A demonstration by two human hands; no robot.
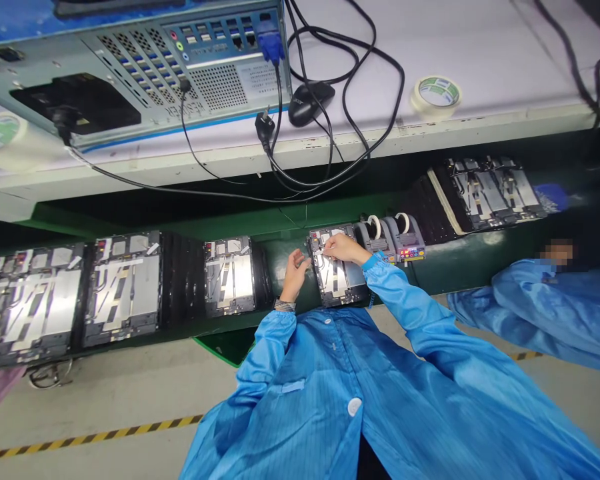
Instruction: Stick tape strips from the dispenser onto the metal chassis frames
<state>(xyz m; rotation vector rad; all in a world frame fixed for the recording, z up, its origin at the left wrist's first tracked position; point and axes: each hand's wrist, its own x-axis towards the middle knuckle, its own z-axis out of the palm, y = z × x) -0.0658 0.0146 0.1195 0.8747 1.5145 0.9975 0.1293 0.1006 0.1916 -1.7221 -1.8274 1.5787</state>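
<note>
An opened tablet-like device (pixel 336 275) with silver shielding lies on the green conveyor belt (pixel 280 263) in front of me. My right hand (pixel 343 248) rests on its upper part, fingers pinched together on something small that I cannot make out. At the device's left edge my left hand (pixel 295 270) hovers just beside it, fingers spread. Both arms wear blue sleeves.
Similar opened devices (pixel 229 275) (pixel 123 287) (pixel 27 303) line the belt to the left, more (pixel 495 190) to the right. Two tape dispensers (pixel 397 237) stand right of my device. Above are a computer case (pixel 130 67), cables, a mouse (pixel 310 101) and a tape roll (pixel 436 93). A co-worker's blue sleeve (pixel 535 307) is at right.
</note>
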